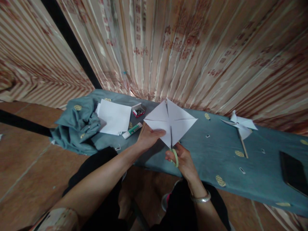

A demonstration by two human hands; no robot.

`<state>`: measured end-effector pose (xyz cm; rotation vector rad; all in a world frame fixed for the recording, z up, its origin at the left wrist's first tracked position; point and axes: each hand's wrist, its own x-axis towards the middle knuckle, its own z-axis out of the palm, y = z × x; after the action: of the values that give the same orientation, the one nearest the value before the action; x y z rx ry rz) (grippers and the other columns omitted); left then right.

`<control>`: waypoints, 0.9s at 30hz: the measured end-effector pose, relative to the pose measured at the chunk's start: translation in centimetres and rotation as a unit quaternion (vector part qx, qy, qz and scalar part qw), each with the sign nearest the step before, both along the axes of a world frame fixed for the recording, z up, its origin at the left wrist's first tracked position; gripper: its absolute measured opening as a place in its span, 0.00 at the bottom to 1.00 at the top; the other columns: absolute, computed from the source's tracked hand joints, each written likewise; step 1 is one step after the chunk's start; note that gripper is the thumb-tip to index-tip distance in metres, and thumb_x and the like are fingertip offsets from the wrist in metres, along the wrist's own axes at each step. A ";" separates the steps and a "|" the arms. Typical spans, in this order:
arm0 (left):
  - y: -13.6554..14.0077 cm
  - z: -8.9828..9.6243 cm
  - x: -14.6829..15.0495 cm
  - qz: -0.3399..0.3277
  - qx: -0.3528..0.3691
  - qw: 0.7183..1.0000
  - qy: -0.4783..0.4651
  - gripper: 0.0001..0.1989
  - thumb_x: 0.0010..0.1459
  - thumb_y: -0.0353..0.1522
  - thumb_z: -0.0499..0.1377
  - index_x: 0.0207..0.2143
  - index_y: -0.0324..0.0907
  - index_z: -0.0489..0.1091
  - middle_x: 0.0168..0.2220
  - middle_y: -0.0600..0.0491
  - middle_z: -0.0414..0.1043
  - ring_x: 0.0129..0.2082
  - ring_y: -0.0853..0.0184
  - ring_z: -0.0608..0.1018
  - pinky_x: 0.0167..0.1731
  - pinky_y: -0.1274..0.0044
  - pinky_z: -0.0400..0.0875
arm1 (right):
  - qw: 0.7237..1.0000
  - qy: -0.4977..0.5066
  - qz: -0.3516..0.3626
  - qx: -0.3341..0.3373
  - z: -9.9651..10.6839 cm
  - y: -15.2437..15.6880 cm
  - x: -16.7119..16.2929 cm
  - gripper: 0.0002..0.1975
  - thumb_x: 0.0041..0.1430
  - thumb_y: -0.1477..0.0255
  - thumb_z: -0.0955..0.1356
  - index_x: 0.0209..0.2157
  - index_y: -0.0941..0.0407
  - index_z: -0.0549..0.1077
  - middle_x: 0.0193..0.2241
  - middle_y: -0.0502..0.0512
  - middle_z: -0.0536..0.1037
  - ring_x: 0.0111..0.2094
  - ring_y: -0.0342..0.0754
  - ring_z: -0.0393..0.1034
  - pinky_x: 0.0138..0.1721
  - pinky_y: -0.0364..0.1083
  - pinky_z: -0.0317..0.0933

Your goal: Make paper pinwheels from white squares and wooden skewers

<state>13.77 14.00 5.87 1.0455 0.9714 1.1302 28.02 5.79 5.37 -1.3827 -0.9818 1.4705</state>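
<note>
My left hand (151, 137) is closed on the left side of a square white sheet of paper (179, 120), its thumb lying on top. The sheet is turned corner-up, with slits running inward from its corners along the diagonals. In my right hand (184, 157) is a pair of scissors (175, 158) with pale green handles. Their blades point away from me and sit in the slit at the sheet's near corner. Most of the left fingers are hidden beneath the paper.
A stack of white paper (115, 117) lies left, beside a small red box (139, 110) and a glue stick (132, 130). On the right are a paper pinwheel (240, 125) on a stick and a dark phone (293, 171). Bunched cloth (74, 123) covers the left end.
</note>
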 end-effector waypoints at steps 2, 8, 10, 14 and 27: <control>-0.3 0.4 0.2 0.008 -0.015 1.000 -0.014 0.16 0.38 0.30 0.67 0.34 0.38 0.73 0.33 0.52 0.77 0.33 0.64 0.78 0.37 0.73 0.73 | 1.000 -0.002 0.002 0.005 0.0 0.0 0.1 0.28 0.38 0.54 0.76 0.39 0.55 0.70 0.19 0.46 0.74 0.20 0.45 0.66 0.23 0.44 0.61; -0.5 0.9 0.3 0.002 -0.042 0.999 -0.019 0.14 0.38 0.29 0.66 0.32 0.37 0.72 0.31 0.52 0.76 0.31 0.65 0.78 0.35 0.74 0.73 | 1.000 -0.015 0.011 -0.009 0.1 0.0 0.3 0.29 0.39 0.55 0.76 0.40 0.55 0.70 0.18 0.45 0.73 0.19 0.44 0.66 0.21 0.43 0.59; -0.4 0.8 0.2 0.008 -0.036 0.999 -0.016 0.16 0.37 0.28 0.66 0.33 0.37 0.72 0.31 0.52 0.76 0.32 0.65 0.78 0.35 0.74 0.73 | 1.000 -0.014 0.009 -0.011 0.1 0.0 0.3 0.29 0.39 0.56 0.76 0.40 0.56 0.70 0.17 0.45 0.73 0.19 0.43 0.65 0.21 0.43 0.58; -0.3 0.6 0.2 0.012 -0.026 0.999 -0.016 0.18 0.37 0.29 0.67 0.34 0.37 0.71 0.31 0.52 0.76 0.34 0.63 0.78 0.36 0.73 0.73 | 1.000 -0.009 0.002 -0.013 0.2 0.0 0.2 0.29 0.38 0.56 0.76 0.40 0.56 0.70 0.16 0.44 0.72 0.18 0.43 0.64 0.21 0.43 0.58; -0.3 0.3 0.1 0.004 -0.028 1.000 -0.011 0.16 0.38 0.30 0.66 0.33 0.37 0.72 0.31 0.51 0.77 0.33 0.64 0.78 0.37 0.73 0.73 | 1.000 -0.022 0.004 -0.013 0.1 0.0 0.3 0.27 0.38 0.56 0.76 0.39 0.56 0.70 0.16 0.45 0.72 0.18 0.43 0.64 0.20 0.43 0.57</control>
<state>13.91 13.65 6.21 0.9825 0.9848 1.1142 28.28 5.80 5.50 -1.4376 -1.0009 1.4691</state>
